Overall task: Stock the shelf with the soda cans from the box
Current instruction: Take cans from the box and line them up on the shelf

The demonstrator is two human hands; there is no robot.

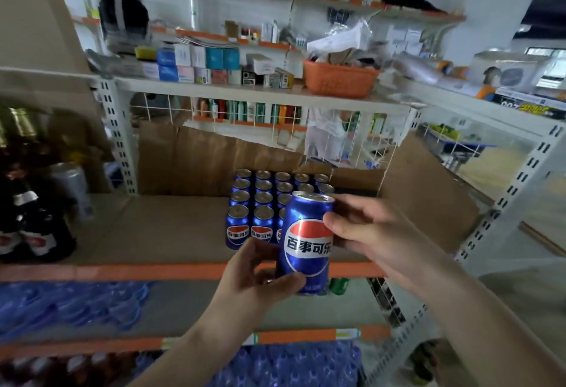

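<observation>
The can [306, 242] looks like shiny metal, with a smooth blue skin and a silver top. The cans [263, 202] on the shelf [153, 227] are shiny metal too. The shelf is lined with dull brown cardboard and has a smooth orange edge. Its posts [118, 135] are painted metal with holes. The basket [337, 81] looks like orange plastic. The dark bottles [33, 230] are glossy.

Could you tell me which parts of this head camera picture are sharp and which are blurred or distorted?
Head view: the held can and both hands, left and right, are sharp; dark bottles at left and the upper shelves smear; wide-angle bends the uprights.
</observation>
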